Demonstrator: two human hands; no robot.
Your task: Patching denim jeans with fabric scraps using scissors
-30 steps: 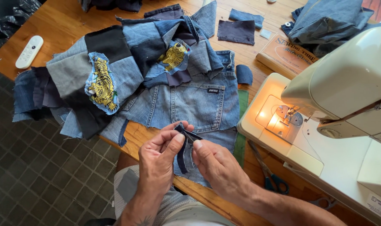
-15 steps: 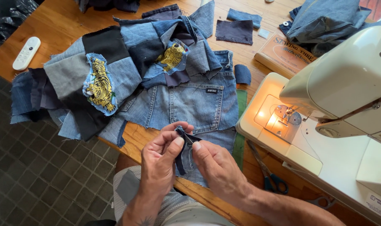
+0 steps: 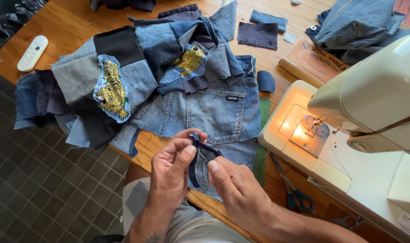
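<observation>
1. We've got a dark denim strip [image 3: 198, 159] pinched between both hands at the near table edge: left hand [image 3: 171, 168] grips its top with thumb and fingers, right hand [image 3: 234, 189] holds it lower down.
2. The strip looks narrow, folded, dark blue, hanging just over the jeans [image 3: 214, 112].
3. A small dark label [image 3: 232, 98] sits on the jeans' back pocket.
4. Far right, a flat orange box [image 3: 310, 63] with dark lettering lies beside the lit sewing machine [image 3: 371, 112].
5. Two yellow tiger patches [image 3: 110, 87] on the patchwork, left.
</observation>
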